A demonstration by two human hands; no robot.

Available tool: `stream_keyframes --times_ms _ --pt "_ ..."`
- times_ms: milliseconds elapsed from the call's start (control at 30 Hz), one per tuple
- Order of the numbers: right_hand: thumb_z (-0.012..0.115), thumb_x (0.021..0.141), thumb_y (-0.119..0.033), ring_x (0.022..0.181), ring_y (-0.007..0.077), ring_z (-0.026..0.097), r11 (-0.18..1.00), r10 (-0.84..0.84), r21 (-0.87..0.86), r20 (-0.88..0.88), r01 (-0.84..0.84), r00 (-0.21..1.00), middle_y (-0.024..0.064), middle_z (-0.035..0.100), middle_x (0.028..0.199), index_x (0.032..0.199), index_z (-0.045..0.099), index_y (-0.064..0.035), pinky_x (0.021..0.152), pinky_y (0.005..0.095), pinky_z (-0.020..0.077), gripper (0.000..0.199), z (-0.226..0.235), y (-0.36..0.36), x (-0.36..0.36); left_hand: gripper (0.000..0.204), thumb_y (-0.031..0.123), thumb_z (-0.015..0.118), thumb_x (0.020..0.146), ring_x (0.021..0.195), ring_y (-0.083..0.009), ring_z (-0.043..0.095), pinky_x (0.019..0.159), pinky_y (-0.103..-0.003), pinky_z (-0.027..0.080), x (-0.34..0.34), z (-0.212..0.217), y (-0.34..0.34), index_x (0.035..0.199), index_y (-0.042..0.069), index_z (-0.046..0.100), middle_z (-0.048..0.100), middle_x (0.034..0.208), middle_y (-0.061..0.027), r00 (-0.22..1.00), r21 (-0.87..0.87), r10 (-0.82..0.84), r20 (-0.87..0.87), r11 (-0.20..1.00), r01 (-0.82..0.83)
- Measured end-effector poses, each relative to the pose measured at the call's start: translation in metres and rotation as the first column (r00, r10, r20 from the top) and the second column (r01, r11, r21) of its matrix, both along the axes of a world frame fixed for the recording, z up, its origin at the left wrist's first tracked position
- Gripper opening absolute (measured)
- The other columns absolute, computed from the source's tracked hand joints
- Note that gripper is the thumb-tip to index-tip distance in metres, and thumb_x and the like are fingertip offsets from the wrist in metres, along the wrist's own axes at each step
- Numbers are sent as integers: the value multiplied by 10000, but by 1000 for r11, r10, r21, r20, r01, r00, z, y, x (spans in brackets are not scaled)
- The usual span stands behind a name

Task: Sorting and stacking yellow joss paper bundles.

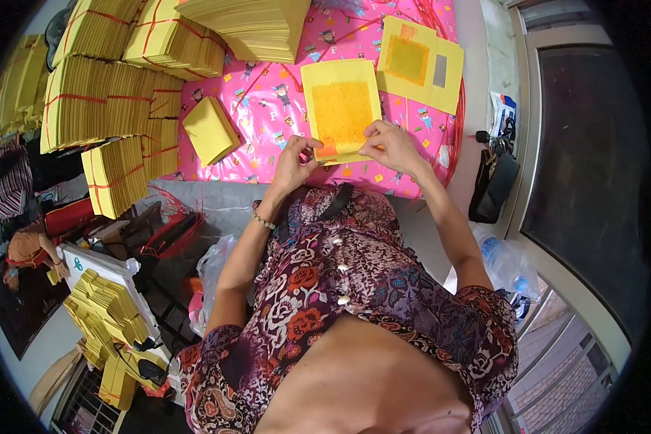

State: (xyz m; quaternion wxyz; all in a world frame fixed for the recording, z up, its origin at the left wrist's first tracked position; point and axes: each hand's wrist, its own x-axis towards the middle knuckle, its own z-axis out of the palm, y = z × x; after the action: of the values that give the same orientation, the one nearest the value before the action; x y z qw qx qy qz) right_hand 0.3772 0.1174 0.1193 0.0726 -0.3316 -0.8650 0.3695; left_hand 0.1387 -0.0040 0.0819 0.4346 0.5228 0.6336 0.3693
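Observation:
A yellow paper sheet (pixel 340 74) with a large orange square on it lies on the pink patterned table cover in front of me. My left hand (pixel 295 163) is closed at its near left corner, thumb and fingers pinched at the edge. At the near right edge, my right hand (pixel 392 147) pinches the paper between thumb and fingers. Something darker shows along the sheet's near edge, too small to make out. Just right of the sheet lies a wider yellow piece (pixel 447 71) with a grey rectangle and an orange-framed, olive square.
Tall bundles of folded yellow paper (pixel 79 105), tied with red string, stand at the left and back of the pink cover (pixel 260 108). A small yellow stack (pixel 210 132) lies nearer. Red strands hang along the right edge. At lower left, another person (pixel 29 249) is beside a white table (pixel 79 262) with yellow stacks.

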Motion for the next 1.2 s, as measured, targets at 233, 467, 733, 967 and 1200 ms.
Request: stream_keyframes --times_ms 233,467,733,967,1200 --pt "665 806 -229 855 252 597 999 4 52 15 -4 1000 67 606 923 808 678 -71 722 375 479 158 8 -5 -3 390 204 782 677 816 -237 543 719 -349 467 4 44 12 991 65 597 513 912 -75 922 135 -94 -376 979 155" --pt "664 798 -273 941 269 563 983 -55 175 -19 58 998 71 583 961 848 660 -76 780 384 467 203 31 -9 -11 451 127 709 673 889 -291 563 775 -392 454 23 47 38 1095 89 552 571 982 -89 788 156 -203 -582 923 353" --pt "751 762 -185 1137 258 473 743 -554 96 -467 662 690 133 500 1162 1228 450 -27 905 348 429 577 29 -8 -24 421 -21 605 677 789 -315 598 675 -402 487 1 77 68 1081 89 561 618 836 -121 832 258 -123 -541 917 303" --pt "750 731 -484 1282 206 371 527 -758 -848 -501 -60 418 88 372 1364 1422 235 -83 1009 371 380 950 3 9 -62 280 62 596 857 837 -154 629 711 -292 491 -10 114 79 1131 25 551 646 867 -138 986 92 -84 141 993 71" --pt "751 768 -316 1191 195 465 409 -763 -892 -450 -192 464 76 471 1262 1339 350 -63 983 361 426 742 14 8 -62 435 111 652 825 839 -204 627 744 -326 498 1 116 75 1200 -23 478 633 953 -136 970 159 -69 233 987 32"
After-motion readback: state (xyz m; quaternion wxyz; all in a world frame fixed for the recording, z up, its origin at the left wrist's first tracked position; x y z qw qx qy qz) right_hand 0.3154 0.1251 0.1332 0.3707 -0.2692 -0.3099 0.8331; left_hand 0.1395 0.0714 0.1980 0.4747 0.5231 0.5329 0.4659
